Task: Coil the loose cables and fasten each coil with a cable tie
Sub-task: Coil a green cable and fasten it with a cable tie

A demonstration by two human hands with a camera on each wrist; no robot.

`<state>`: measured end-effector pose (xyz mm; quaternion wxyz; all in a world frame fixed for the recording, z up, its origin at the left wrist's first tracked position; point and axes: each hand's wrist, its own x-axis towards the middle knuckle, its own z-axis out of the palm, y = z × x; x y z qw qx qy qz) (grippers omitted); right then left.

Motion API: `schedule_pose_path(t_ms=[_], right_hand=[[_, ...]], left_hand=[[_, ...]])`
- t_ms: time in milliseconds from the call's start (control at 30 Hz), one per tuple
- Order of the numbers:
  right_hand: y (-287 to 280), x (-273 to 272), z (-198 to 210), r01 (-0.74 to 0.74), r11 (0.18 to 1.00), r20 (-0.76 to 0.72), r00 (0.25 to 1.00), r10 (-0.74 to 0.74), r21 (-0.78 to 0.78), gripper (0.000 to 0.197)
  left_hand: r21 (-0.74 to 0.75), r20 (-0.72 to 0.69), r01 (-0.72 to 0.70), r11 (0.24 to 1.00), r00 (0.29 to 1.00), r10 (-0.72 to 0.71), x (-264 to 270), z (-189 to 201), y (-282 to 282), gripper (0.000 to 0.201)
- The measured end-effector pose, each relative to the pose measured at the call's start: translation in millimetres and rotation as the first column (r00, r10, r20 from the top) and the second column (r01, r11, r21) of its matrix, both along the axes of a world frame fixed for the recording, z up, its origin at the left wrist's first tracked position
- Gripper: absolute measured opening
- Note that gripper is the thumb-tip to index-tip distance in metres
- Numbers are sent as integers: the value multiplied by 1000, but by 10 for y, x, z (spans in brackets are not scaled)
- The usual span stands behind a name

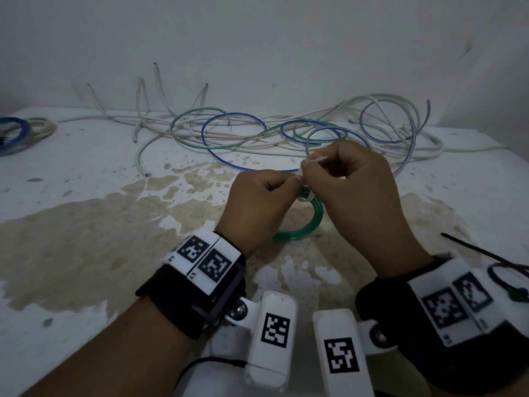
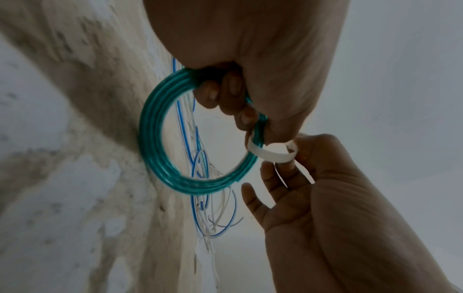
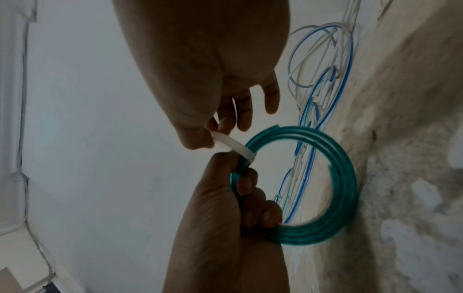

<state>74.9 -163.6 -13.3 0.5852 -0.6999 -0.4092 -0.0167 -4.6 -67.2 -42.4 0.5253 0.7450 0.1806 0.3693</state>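
Observation:
A small green cable coil is held upright just above the stained table. My left hand grips its upper edge with the fingers curled round the strands. A white cable tie loops round the coil beside those fingers. My right hand pinches the tie's ends between thumb and forefinger, and the tail sticks out above. In the right wrist view the tie runs from the right hand down to the coil, which the left hand holds.
A tangle of loose white, blue and green cables lies across the back of the table by the wall. A blue and white coil sits at the far left. Black cable ties lie at the right edge.

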Motion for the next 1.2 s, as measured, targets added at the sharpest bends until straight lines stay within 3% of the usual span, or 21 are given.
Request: schedule_pose_path(t_ms=[133,200,400,500,667,900,1033,1200], right_hand=[[-1,61,-35,-37,995,17,999,39,-97,15],[-13,79,-34,-43,994,16,999,44,-99,17],[-22,106,7,9,1000,43,999,-10,22,12],[-16,125,-15,37,998,67,997,-40,48,12],[3,157,-71,53,998,76,996,-55,36,9],[13,148,-105,57,998,147,988,-51,-34,17],[25,129,-111,41,998,192,981,-32,-45,26],[6,151,-77,49,999,138,989,-47,-11,13]], left_hand=[[141,-19,5,990,1000,-2,-13,-20,28,26],[132,-26,18,991,1000,-14,0,-14,27,24],[-216,-54,88,972,993,-102,21,83,-37,21],[-293,-62,132,947,986,-156,2,115,-34,18],[-224,-140,104,969,981,-137,4,52,6,33],[-50,-216,75,996,973,-84,-41,103,112,19],[-112,-229,133,985,961,-156,-33,107,62,15],[-22,-185,155,988,970,-157,-35,128,-29,12]])
